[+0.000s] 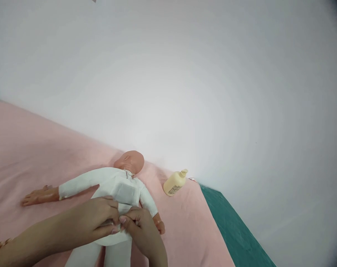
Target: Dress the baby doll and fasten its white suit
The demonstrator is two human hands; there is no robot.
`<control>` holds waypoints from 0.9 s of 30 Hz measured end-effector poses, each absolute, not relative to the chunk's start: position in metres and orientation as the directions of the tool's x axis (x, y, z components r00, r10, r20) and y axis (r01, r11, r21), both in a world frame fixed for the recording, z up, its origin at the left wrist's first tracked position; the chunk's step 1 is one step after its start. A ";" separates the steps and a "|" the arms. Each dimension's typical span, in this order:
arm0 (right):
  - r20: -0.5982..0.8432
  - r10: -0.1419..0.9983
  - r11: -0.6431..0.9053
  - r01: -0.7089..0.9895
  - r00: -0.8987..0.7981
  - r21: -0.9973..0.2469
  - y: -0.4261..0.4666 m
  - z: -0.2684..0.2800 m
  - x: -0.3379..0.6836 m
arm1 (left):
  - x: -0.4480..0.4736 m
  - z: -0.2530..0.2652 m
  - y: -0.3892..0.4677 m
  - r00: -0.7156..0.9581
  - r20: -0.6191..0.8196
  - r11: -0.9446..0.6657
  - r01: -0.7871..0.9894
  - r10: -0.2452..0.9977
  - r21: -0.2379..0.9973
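Observation:
A baby doll (107,180) with a white cloth body lies on a pink sheet, its bald head toward the wall and its arms spread. A greyish rectangular panel (126,193) shows on its torso. Around the doll's hips sits a white diaper-like cloth (115,239) with a rounded lower edge. My left hand (105,217) is closed at the doll's waist, fingers and thumb pinching the white cloth. Close beside it, my right hand (140,226) pinches the same cloth between thumb and fingers. The fingers partly hide the gripped edge.
A pale yellow pump bottle (175,183) stands on the pink sheet (185,230), right of the doll's head. Past the sheet's right edge lies a teal surface (232,222). A plain white wall (168,81) rises behind the sheet.

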State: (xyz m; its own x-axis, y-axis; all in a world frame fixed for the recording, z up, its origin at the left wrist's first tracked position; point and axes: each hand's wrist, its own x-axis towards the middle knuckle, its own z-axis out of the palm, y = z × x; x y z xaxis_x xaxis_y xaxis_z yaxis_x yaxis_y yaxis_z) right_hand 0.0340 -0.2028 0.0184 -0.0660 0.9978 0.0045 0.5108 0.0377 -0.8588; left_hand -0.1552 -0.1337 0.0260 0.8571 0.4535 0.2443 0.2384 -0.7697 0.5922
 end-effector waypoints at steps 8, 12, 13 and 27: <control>-0.021 0.999 0.004 0.547 -0.038 -0.837 -0.201 0.018 0.030 | -0.151 0.019 -0.131 0.857 0.198 -0.735 0.262 0.475 0.626; 0.028 0.999 0.047 0.567 -0.042 -0.823 -0.200 0.015 0.029 | -0.150 0.021 -0.131 0.863 0.178 -0.736 0.275 0.472 0.619; 0.049 0.998 0.063 0.571 -0.040 -0.819 -0.200 0.014 0.029 | -0.151 0.023 -0.131 0.861 0.171 -0.731 0.283 0.479 0.621; 0.090 0.996 0.070 0.564 0.008 -0.823 -0.197 0.008 0.028 | -0.149 0.024 -0.130 0.851 0.170 -0.739 0.312 0.496 0.596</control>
State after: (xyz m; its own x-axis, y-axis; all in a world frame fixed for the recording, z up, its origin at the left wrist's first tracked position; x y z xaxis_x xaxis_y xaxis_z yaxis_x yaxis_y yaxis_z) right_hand 0.0283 -0.1970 0.0080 0.0077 0.9959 0.0900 0.5643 0.0700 -0.8226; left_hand -0.1492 -0.1303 0.0242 0.8514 0.4963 0.1697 0.3122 -0.7395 0.5964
